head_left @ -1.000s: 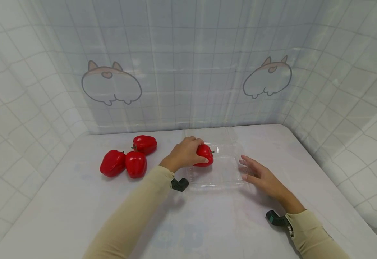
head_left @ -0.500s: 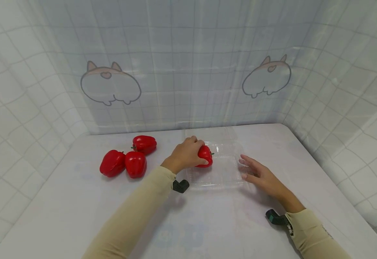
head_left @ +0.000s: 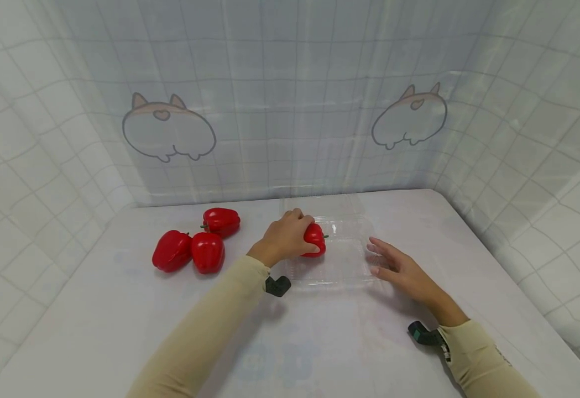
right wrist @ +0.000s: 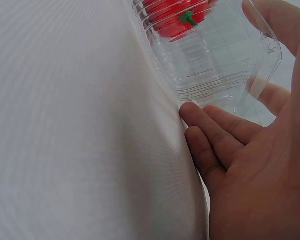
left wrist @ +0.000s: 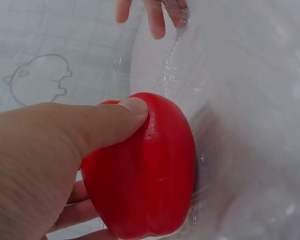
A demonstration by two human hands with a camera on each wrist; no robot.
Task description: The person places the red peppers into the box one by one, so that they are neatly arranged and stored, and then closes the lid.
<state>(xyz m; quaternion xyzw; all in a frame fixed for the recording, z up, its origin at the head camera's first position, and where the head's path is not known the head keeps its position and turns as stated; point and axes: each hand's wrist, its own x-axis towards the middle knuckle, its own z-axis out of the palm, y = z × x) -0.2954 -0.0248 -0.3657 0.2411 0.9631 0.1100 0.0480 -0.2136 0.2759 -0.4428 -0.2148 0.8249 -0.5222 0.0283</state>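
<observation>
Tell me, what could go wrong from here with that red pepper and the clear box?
The glossy pepper could slip from the left grip. The clear box looks thin, so a bump might shift it; the right grip is beside it, but I can't tell whether it touches. The three other peppers sit bunched together, so taking one might nudge another.

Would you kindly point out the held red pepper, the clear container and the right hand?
Held red pepper point(left wrist: 147, 172), left wrist view: its side.
Clear container point(head_left: 345, 260), head view: its bare floor.
Right hand point(head_left: 405, 273), head view: its back.
</observation>
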